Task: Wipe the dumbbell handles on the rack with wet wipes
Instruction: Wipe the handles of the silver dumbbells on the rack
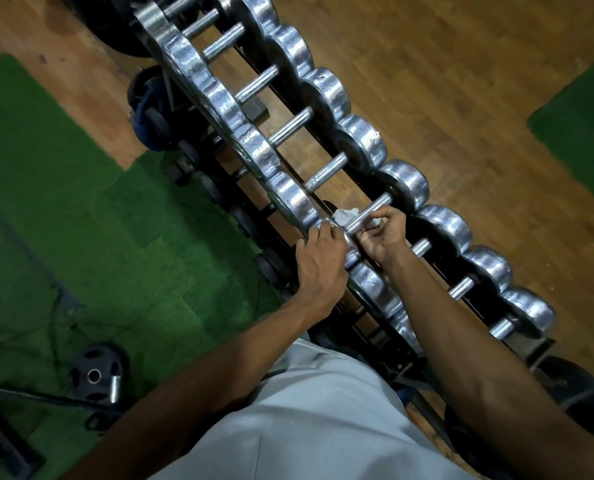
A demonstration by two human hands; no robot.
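Note:
A long black rack (368, 199) runs diagonally from the top middle to the lower right, holding several chrome dumbbells. My right hand (383, 237) grips a white wet wipe (345, 214) wrapped under and around the handle (370, 214) of one dumbbell near the middle of the rack. The wipe sticks out on the far side of that handle, near its left head. My left hand (321, 259) lies over the near head of the same dumbbell, fingers curled on its rim. The head under that hand is mostly hidden.
Green turf (80, 209) covers the floor to the left, wooden flooring (461, 81) lies to the right. A black weight plate on a bar (96, 375) rests on the turf at lower left. Darker dumbbells (247, 223) sit on a lower tier. Another plate (579, 396) stands at the rack's near end.

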